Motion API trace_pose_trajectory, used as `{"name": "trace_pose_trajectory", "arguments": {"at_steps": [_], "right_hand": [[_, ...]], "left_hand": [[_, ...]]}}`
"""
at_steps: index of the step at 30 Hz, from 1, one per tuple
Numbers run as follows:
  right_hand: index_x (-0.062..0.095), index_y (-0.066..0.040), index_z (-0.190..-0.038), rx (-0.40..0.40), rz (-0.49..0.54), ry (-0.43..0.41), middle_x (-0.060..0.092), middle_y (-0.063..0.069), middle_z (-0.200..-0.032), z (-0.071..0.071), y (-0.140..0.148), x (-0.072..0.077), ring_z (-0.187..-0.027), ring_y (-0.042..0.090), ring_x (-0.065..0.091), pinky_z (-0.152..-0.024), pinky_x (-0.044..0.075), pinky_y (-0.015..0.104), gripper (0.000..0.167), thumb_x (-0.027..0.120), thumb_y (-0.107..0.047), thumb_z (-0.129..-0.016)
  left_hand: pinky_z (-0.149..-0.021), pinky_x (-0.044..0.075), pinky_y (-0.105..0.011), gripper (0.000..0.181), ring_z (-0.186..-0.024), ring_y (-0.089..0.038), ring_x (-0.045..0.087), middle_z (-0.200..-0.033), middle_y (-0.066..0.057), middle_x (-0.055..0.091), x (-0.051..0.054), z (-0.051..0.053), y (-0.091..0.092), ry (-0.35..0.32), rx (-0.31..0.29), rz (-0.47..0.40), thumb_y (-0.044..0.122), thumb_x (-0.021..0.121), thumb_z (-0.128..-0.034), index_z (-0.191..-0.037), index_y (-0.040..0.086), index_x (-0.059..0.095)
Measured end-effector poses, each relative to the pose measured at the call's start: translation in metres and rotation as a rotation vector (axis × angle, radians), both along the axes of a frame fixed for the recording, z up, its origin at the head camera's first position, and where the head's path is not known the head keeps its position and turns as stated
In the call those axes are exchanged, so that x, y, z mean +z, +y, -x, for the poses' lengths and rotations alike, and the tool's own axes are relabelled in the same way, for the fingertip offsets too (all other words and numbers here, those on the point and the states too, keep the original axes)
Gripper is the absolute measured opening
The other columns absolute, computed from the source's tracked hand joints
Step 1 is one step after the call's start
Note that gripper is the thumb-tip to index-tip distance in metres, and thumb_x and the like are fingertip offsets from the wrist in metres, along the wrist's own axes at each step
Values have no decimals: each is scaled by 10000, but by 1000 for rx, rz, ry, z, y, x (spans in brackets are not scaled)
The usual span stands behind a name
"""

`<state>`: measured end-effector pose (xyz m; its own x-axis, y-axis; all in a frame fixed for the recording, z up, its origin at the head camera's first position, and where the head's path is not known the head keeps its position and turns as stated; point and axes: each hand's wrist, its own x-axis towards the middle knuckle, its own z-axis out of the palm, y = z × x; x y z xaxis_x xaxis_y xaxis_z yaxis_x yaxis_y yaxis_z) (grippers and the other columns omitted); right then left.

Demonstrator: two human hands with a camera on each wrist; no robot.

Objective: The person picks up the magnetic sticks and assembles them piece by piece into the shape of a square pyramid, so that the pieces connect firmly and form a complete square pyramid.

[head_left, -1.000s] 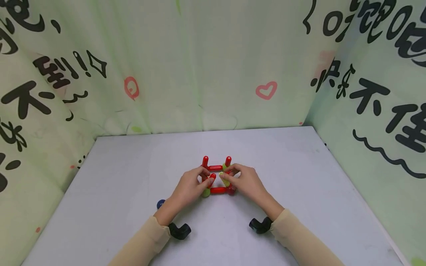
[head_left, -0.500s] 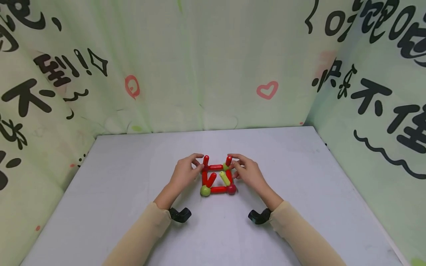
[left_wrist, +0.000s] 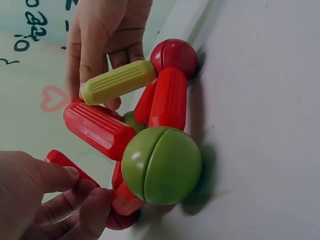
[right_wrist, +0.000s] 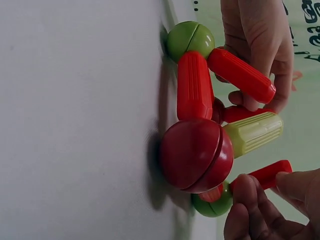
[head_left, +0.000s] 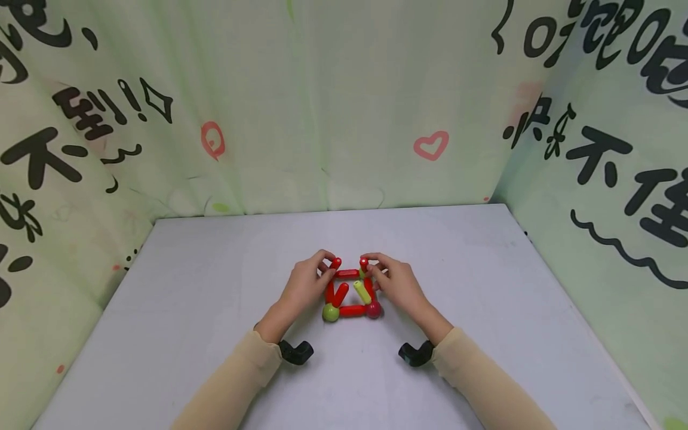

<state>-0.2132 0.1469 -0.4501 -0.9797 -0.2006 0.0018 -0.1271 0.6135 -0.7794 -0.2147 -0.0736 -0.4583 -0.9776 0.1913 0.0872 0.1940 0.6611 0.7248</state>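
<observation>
A square frame of red magnetic rods lies on the table, with a green ball (head_left: 330, 312) at its near left corner and a dark red ball (head_left: 373, 309) at its near right. From these rise a red rod (left_wrist: 95, 129) and a yellow rod (right_wrist: 254, 133), both leaning inward. My left hand (head_left: 307, 282) pinches the red rod (left_wrist: 65, 165) standing on the far left corner's dark red ball. Thumb and fingers of my right hand (head_left: 399, 280) grip another red rod (right_wrist: 270, 173) on the far right green ball (right_wrist: 212, 204).
The white table (head_left: 457, 269) extends around the frame on all sides. Printed cloth walls (head_left: 322, 119) enclose the back and both sides. Black curved wrist pieces (head_left: 296, 353) sit at both cuffs, just over the tabletop.
Both hands have left the near rods and moved to the far rods, which they now pinch. The tops of those far rods have tipped inward. A blue ball seen earlier beside the left wrist is now hidden.
</observation>
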Motion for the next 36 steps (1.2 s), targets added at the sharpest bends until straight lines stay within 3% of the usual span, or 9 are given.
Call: {"name": "trace_pose_trajectory", "arguments": {"at_steps": [8, 13, 19, 23, 27, 31, 36], "right_hand": [[659, -220, -1337, 84, -117, 63, 710, 44, -968, -6, -1, -6, -673, 151, 581, -616, 507, 255, 314, 658, -213, -1024], [667, -217, -1327, 103, -156, 95, 705, 41, -992, -8, -1, -8, -648, 137, 543, -591, 485, 243, 309, 666, -205, -1018], [676, -207, -1321, 123, -179, 115, 732, 50, -1145, -12, -3, -7, -706, 130, 568, -656, 514, 250, 306, 668, -190, -1016], [673, -198, -1329, 120, -184, 129, 736, 57, -1155, -13, -3, -7, -718, 125, 583, -674, 525, 259, 312, 665, -186, -1017], [633, -173, -1373, 92, -178, 76, 719, 49, -1073, -13, -1, -6, -687, 122, 589, -641, 522, 259, 369, 676, -178, -1007], [586, -142, -1407, 47, -189, -17, 670, 28, -934, -13, 4, -6, -640, 136, 574, -609, 495, 269, 435, 680, -172, -984], [523, -139, -1457, 34, -178, -119, 665, 25, -843, -14, 9, -7, -590, 153, 598, -597, 495, 286, 521, 698, -186, -968]], "left_hand": [[-720, 564, -259, 239, -801, -159, 603, -1035, -57, 726, -3, -6, -2, 23, -83, 62, 112, 680, -998, -1225, 154, 621], [-701, 540, -245, 252, -781, -150, 573, -950, -22, 673, -4, -10, 0, 40, -130, 125, 111, 680, -996, -1238, 139, 613], [-695, 527, -242, 240, -769, -131, 560, -921, -1, 652, -7, -13, 1, 80, -139, 139, 107, 667, -1004, -1236, 134, 616], [-706, 536, -235, 269, -775, -125, 569, -938, 4, 658, -6, -14, 0, 73, -135, 142, 116, 665, -1008, -1270, 137, 607], [-693, 541, -243, 308, -765, -138, 578, -932, 9, 657, 3, -18, -7, 20, -91, 151, 118, 684, -992, -1288, 131, 598], [-690, 539, -273, 222, -765, -159, 573, -916, -2, 653, 19, -26, -23, -40, -39, 221, 103, 702, -967, -1183, 102, 648], [-699, 525, -296, 111, -783, -168, 566, -918, -12, 651, 39, -39, -51, -75, -34, 306, 79, 690, -957, -1068, 73, 683]]}}
